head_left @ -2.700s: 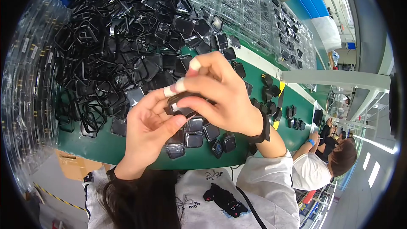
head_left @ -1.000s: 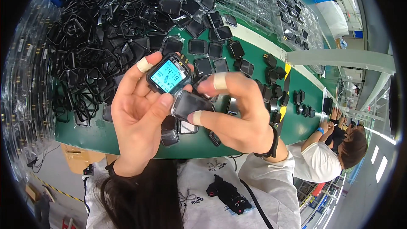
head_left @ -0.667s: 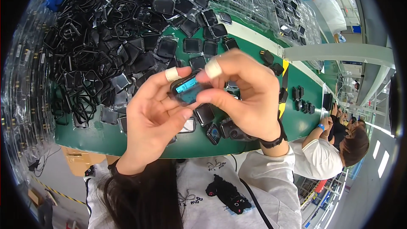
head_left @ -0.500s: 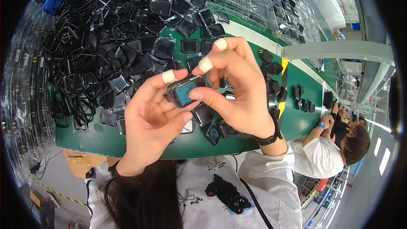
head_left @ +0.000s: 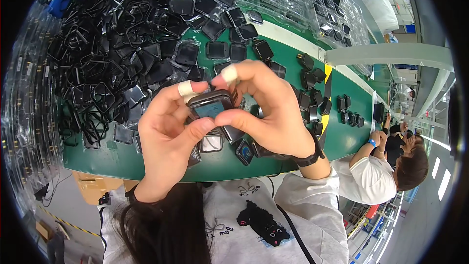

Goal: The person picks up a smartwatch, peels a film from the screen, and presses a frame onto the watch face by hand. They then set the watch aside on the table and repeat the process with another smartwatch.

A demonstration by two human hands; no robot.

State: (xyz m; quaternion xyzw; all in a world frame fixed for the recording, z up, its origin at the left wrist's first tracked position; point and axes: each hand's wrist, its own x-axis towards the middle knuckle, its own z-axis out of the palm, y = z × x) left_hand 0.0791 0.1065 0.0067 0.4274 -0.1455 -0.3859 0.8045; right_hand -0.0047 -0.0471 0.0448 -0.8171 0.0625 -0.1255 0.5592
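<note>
Between both hands, above the table, is a black smartwatch body (head_left: pixel 211 103) with no strap and a bluish lit screen. My left hand (head_left: pixel 168 129) grips its left side, with the thumb at the lower edge and a taped finger at the top. The right side is pinched by my right hand (head_left: pixel 266 110), its thumb along the lower edge and a finger with white tape over the top. Both hands' remaining fingers are curled, partly hidden behind the watch. Just below them lie a square piece with a pale face (head_left: pixel 211 143) and another watch body (head_left: pixel 244 152) with a lit display.
A large heap of black square frames and covers (head_left: pixel 122 44) spreads over the left of the green table (head_left: pixel 107 164). Clear plastic trays (head_left: pixel 259 0) stand at the back. Small black watch bodies (head_left: pixel 312 80) lie at right near yellow-black tape. Another person (head_left: pixel 371 178) sits at far right.
The watch has tilted so its top edge faces up more and its screen shows less. My right hand has lowered, and my left thumb has come up to the watch's lower edge.
</note>
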